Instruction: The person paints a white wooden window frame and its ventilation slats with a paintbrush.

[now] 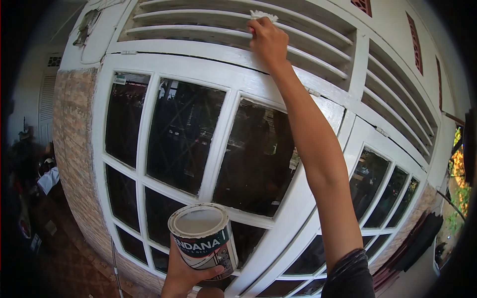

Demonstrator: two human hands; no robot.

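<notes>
My left hand [191,273] is wrapped round the lower part of an open paint can [206,246], held low in front of the door. White paint shows inside the can, and its dark label reads "NDANA". High above, my right hand [270,40] is closed on a paintbrush [263,17], whose ragged white bristles stick up past the fingers. Most of its handle is hidden in the fist. The brush is up against the white louver slats [208,31] over the door.
Below the louvers is a white door frame [186,64] with dark glass panes [186,134]. A second set of slats [397,107] continues to the right. Brick-patterned tile [74,129] covers the left wall. Dark clothes [422,238] hang at the lower right.
</notes>
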